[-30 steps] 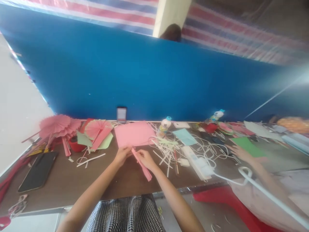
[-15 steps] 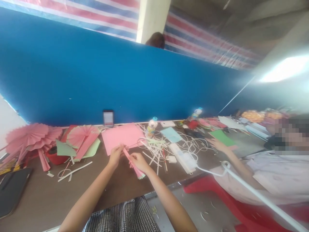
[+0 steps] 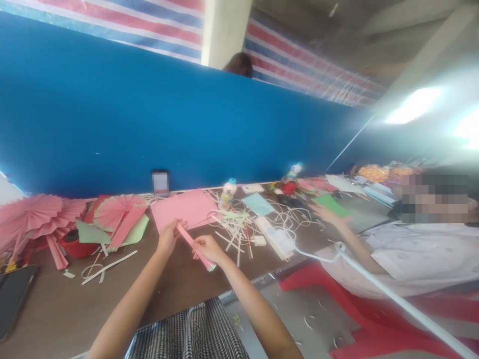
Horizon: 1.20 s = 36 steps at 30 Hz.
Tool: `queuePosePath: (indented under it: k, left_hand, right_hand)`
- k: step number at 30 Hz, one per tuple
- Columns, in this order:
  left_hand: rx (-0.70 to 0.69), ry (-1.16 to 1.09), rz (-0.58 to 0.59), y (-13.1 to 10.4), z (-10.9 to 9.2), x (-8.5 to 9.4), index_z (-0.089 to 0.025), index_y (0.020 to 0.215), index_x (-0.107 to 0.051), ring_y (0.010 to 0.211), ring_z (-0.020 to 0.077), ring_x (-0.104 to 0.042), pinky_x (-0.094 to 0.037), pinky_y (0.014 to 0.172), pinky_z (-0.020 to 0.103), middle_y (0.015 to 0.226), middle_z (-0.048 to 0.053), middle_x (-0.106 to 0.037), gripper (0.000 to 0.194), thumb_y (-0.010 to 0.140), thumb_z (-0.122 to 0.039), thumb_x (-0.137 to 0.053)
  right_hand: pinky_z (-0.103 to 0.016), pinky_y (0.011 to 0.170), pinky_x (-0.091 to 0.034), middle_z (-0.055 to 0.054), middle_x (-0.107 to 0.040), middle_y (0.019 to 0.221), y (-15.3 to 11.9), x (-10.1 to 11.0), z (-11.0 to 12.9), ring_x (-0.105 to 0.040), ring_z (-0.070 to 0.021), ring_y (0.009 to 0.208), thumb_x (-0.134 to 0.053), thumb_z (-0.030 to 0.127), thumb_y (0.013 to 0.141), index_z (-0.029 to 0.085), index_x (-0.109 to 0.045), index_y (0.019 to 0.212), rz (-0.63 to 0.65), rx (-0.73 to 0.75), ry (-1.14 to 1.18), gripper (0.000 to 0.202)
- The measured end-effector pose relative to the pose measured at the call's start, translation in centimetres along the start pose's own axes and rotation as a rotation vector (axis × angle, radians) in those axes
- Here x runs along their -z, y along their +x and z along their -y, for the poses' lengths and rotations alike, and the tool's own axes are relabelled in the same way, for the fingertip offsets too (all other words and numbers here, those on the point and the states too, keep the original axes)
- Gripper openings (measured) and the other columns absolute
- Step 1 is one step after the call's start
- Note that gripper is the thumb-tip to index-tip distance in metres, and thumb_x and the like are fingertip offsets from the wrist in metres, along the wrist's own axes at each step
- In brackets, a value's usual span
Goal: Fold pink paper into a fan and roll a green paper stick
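Observation:
Between my hands runs a narrow pleated strip of pink paper, held at a slant above the brown table. My left hand grips its upper end. Lower down, my right hand pinches it, and the strip's pale green end fans out a little below those fingers. Pink paper sheets lie flat just beyond my hands. To the left are pink pleated paper fans, with folded strips and green paper beneath one of them.
A heap of cut paper strips and a bottle stand right of the sheets. Further right are a white power strip and loose cables. A phone leans on the blue partition. A co-worker's hand touches green paper.
The view has shifted slightly, so most things sit further left. The pleated strip looks narrower and pressed flatter, with both hands still on it.

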<state>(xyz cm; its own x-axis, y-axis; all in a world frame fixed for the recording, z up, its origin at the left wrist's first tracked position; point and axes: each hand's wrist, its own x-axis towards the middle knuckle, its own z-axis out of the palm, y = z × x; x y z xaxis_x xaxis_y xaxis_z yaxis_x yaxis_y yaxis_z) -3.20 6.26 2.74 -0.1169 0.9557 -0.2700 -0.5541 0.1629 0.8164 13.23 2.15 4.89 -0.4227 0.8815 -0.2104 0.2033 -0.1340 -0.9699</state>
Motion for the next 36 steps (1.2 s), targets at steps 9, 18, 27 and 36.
queuePosePath:
  k: [9,18,27,36]
  left_hand:
    - [0.037,0.08,0.117,-0.8,-1.6,-0.7,-0.009,0.094,-0.058,0.085,0.0226,-0.063,-0.051,0.072,0.032,0.095,0.017,-0.064,0.032,0.077,-0.036,-0.053]
    - [0.058,0.128,0.13,-1.4,-0.8,-1.0,-0.007,0.082,-0.062,0.081,0.0209,-0.063,-0.051,0.07,0.028,0.093,0.017,-0.065,0.021,0.072,-0.025,-0.06]
    - [-0.013,0.013,0.037,-0.8,-1.3,-0.9,-0.009,0.089,-0.062,0.085,0.0209,-0.063,-0.051,0.067,0.025,0.092,0.014,-0.066,0.025,0.07,-0.026,-0.062]
    - [-0.042,-0.133,-0.155,0.4,-2.2,-1.6,-0.008,0.08,-0.061,0.079,0.0175,-0.064,-0.051,0.077,0.029,0.082,0.012,-0.067,0.009,0.076,-0.013,-0.055]
  right_hand:
    - [-0.02,0.04,-0.045,-0.002,-0.059,0.055,0.3,0.4,0.9,-0.056,-0.0101,0.044,-0.052,0.047,0.075,0.013,-0.054,0.065,-0.071,-0.038,-0.073,0.035]
    - [-0.023,0.046,-0.048,-0.004,-0.061,0.06,-0.4,1.1,0.6,-0.059,-0.0121,0.05,-0.052,0.05,0.073,0.012,-0.056,0.07,-0.012,-0.001,-0.045,0.039]
    - [-0.019,0.043,-0.043,-0.004,-0.061,0.061,-0.4,1.6,0.9,-0.057,-0.0098,0.046,-0.045,0.047,0.078,0.012,-0.058,0.07,-0.034,0.079,-0.201,0.039]
    - [-0.022,0.051,-0.046,-0.004,-0.062,0.063,-0.4,1.8,1.3,-0.059,-0.0107,0.05,-0.048,0.052,0.075,0.012,-0.059,0.075,-0.02,0.082,-0.148,0.041]
